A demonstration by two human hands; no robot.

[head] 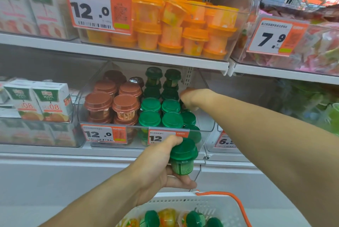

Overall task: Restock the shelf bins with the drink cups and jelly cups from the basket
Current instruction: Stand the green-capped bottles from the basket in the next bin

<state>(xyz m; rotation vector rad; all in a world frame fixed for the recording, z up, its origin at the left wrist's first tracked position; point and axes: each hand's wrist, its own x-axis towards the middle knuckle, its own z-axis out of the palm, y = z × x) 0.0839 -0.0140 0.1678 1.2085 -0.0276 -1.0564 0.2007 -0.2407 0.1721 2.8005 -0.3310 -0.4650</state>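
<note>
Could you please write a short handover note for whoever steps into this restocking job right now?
Left hand: holds one green-lidded cup in front of the lower clear bin, above the basket.
Right hand: reaches into the right side of that bin among the green cups; its fingers are hidden, so I cannot tell what it grips.
Done: the bin already holds brown-lidded cups on the left and green ones on the right.
Left: place the held cup, then the green-lidded cups and the orange-yellow jelly cups in the basket.
</note>
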